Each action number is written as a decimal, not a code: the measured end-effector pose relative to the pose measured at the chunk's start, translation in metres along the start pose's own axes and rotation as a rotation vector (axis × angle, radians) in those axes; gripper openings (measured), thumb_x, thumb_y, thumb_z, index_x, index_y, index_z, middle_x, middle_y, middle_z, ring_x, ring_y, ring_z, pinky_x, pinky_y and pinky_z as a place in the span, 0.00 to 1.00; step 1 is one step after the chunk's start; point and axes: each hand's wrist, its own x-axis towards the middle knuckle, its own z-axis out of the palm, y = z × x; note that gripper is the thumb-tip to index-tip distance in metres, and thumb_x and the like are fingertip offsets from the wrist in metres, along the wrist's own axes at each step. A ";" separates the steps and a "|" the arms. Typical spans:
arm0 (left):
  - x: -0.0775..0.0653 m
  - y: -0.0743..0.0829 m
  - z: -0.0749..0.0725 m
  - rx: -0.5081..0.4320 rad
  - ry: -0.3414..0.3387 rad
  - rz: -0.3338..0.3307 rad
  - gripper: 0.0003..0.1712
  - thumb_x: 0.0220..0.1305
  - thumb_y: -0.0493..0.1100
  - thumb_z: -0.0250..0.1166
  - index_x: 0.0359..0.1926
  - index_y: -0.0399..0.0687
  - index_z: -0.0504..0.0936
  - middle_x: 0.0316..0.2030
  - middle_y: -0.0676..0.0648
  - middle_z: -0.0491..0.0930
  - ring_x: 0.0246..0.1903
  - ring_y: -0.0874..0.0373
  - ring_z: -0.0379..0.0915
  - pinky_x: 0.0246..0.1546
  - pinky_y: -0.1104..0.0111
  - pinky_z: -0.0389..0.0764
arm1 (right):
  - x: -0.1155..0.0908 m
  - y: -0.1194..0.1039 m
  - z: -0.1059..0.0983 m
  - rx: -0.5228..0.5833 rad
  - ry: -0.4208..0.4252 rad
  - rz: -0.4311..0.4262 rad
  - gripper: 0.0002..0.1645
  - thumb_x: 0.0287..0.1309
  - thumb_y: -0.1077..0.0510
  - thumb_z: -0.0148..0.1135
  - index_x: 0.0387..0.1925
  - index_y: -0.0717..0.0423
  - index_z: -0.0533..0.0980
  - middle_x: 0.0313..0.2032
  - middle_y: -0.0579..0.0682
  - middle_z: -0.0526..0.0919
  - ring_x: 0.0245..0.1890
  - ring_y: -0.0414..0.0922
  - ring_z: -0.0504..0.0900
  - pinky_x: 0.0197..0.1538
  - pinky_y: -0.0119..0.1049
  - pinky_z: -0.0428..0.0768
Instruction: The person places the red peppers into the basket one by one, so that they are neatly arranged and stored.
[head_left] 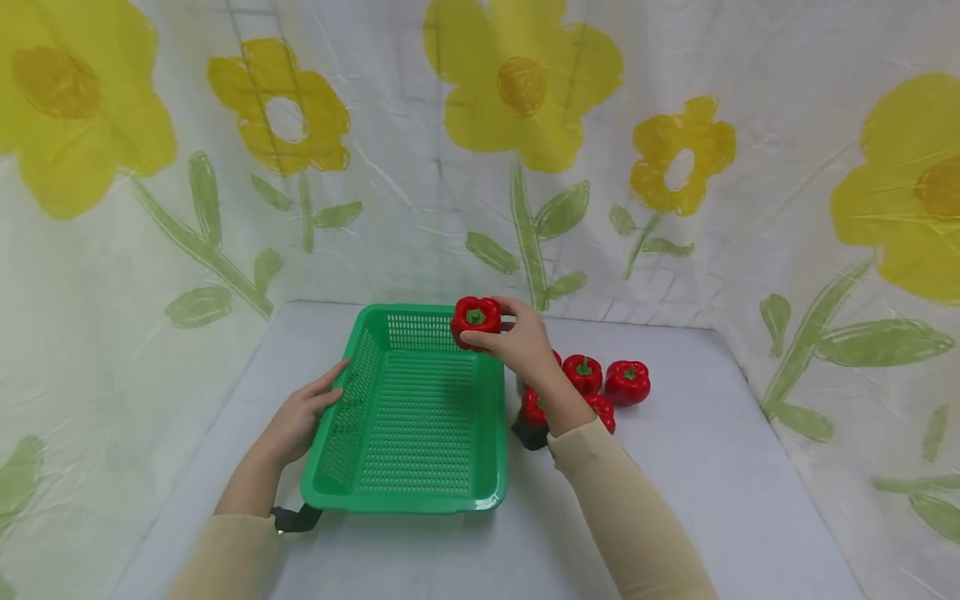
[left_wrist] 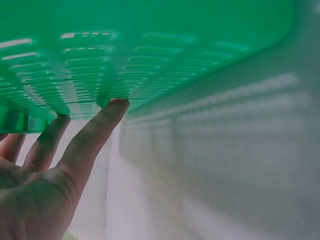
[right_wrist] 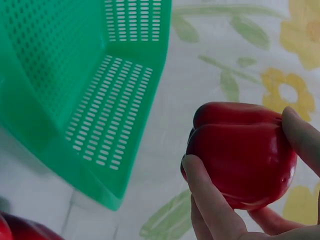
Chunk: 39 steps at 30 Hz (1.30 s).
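A red bell pepper [head_left: 476,321] with a green stem is gripped by my right hand [head_left: 527,343] above the far right corner of a green plastic basket [head_left: 408,503]. In the right wrist view, thumb and fingers hold the pepper [right_wrist: 242,155] from opposite sides, apart from the basket [right_wrist: 131,165]. My left hand [head_left: 295,421] lies against the basket's left side. The left wrist view shows the extended fingers [left_wrist: 90,142] touching the slotted outer wall [left_wrist: 150,30]; the thumb is hidden there. No pepper shows inside the basket.
Several more red bell peppers [head_left: 628,383] lie on the white table [head_left: 697,467] right of the basket, partly hidden by my right forearm. A translucent curtain with yellow flowers [head_left: 522,86] hangs behind and along both sides.
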 end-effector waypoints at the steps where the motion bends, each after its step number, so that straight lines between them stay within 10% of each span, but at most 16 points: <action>1: 0.000 0.000 0.000 -0.003 -0.001 0.001 0.33 0.82 0.49 0.45 0.81 0.61 0.47 0.81 0.47 0.38 0.78 0.41 0.40 0.55 0.73 0.78 | 0.001 -0.001 0.001 0.003 -0.003 -0.004 0.48 0.50 0.47 0.80 0.70 0.48 0.69 0.63 0.48 0.74 0.56 0.51 0.79 0.46 0.43 0.88; 39: 0.001 0.002 -0.002 0.003 -0.002 -0.011 0.34 0.81 0.51 0.47 0.81 0.61 0.47 0.81 0.46 0.37 0.78 0.39 0.40 0.54 0.73 0.78 | 0.047 0.014 0.104 0.002 -0.043 0.079 0.48 0.53 0.52 0.78 0.72 0.55 0.65 0.62 0.54 0.76 0.57 0.51 0.78 0.45 0.40 0.87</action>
